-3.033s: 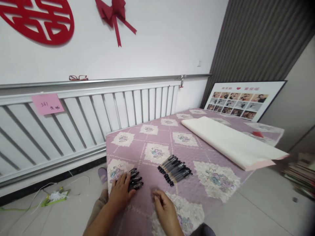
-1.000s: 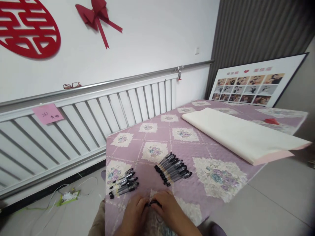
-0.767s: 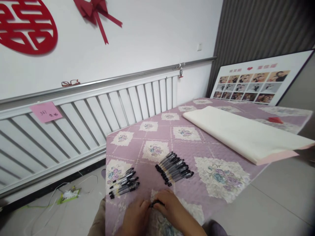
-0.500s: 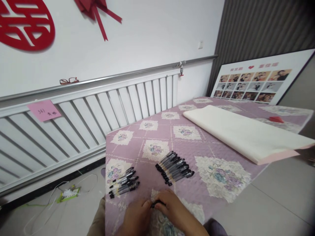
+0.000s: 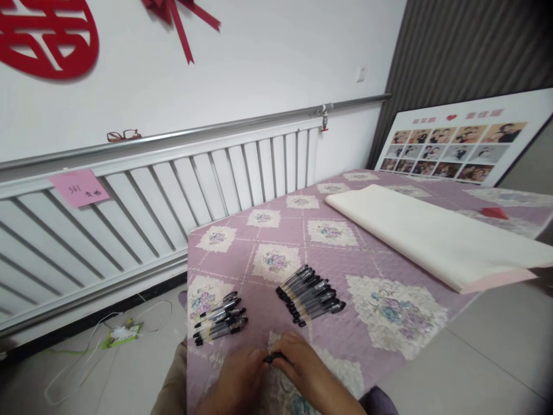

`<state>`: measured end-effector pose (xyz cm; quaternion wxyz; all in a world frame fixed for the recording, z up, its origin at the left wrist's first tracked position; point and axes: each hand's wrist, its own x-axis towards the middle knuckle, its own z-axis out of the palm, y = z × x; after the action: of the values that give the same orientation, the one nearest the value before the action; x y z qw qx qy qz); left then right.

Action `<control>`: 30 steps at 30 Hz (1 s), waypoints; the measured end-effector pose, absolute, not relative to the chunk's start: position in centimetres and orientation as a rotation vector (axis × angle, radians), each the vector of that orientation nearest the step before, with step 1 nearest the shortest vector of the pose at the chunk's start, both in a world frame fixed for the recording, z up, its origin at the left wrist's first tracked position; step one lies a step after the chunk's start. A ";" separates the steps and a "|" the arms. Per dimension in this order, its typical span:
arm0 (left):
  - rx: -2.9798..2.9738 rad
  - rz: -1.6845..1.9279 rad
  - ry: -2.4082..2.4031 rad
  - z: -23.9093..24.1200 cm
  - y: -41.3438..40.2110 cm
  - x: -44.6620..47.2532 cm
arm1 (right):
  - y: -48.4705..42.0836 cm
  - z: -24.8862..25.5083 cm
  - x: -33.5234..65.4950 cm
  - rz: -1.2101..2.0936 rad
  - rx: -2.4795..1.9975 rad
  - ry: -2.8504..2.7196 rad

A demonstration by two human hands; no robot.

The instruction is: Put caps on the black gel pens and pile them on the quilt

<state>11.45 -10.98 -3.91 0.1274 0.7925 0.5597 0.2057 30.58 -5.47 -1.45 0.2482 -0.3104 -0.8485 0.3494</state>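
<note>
- Right hand (image 5: 298, 362) has its fingers closed on a dark piece (image 5: 273, 358), probably a pen, over flowered cloth (image 5: 242, 260).
- Left hand (image 5: 239, 372) blurs beside it; can't tell its grip.
- I'd steady both wrists, clear of the nearby pens (image 5: 313, 295).

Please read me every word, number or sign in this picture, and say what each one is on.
"361": handwritten on the pink sticky note; the characters after it are unclear.
"囍", apparently: the red cutout on the wall, partly out of frame.
Red heart between characters too blurred to read: the photo board.
Pens: markings too small to read.
</note>
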 end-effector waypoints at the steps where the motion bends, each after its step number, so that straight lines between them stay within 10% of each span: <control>1: 2.285 0.592 1.588 -3.6 -10.9 11.3 | -5.5 -1.4 30.5 0.929 -0.849 -2.330; 30: 2.540 0.572 1.838 -5.2 -11.3 11.7 | -5.9 -0.2 30.3 0.742 -1.128 -2.603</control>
<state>11.70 -11.34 -5.20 -0.0226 0.7968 0.5765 0.1794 30.29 -5.94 -0.18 0.1044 -0.3825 -0.8829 0.2517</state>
